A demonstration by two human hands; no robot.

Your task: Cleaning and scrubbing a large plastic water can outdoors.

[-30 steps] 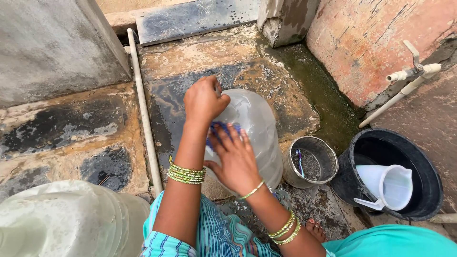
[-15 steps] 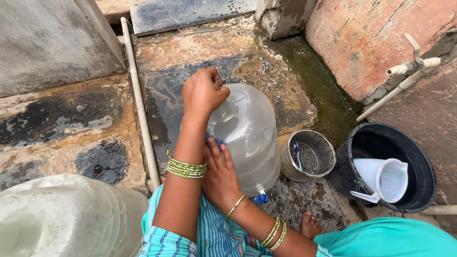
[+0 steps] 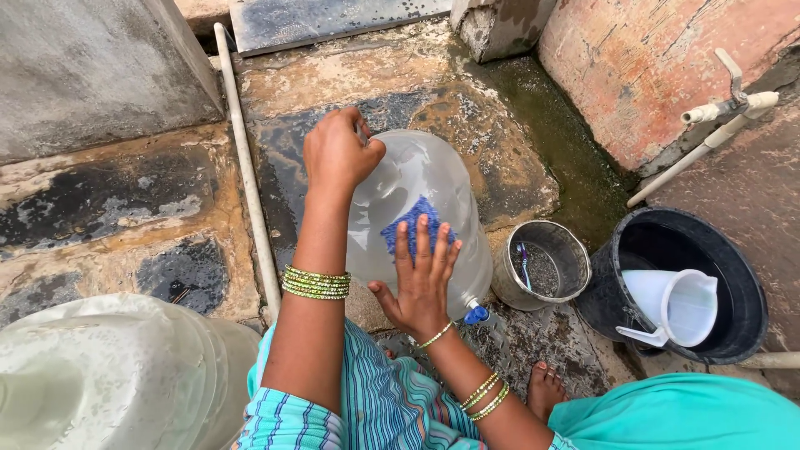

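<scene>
Since half a second ago the right hand [image 3: 423, 279] has slid up the side of the clear plastic water jug [image 3: 421, 221], so the blue scrub pad [image 3: 417, 227] under its fingers now shows higher on the wall; the left hand [image 3: 337, 152] has kept its place at the jug's upper end.

In the head view, the jug lies tilted on the wet stone floor [image 3: 392, 75], its blue tap [image 3: 476, 314] at the lower end, close to the person's knees. The left hand is closed in a fist over the far end of the jug, gripping it; what part it grips is hidden by the hand. Green and gold bangles [image 3: 317, 282] ring that forearm. The right hand lies flat with fingers spread, pressing the scrub pad against the jug's curved side; thinner bangles sit on its wrist.

Just right of the jug stands a small steel pot [image 3: 543, 265] with a brush lying inside. Further right is a black bucket [image 3: 746, 321] holding a white plastic jug [image 3: 679, 307]. A white pipe with a tap [image 3: 727, 107] runs along the reddish wall above it. Another thin white pipe [image 3: 247, 179] crosses the floor left of the jug. At lower left a second large translucent water jug [image 3: 108, 375] fills the corner. A bare foot [image 3: 546, 387] rests on the stone below the pot.
</scene>
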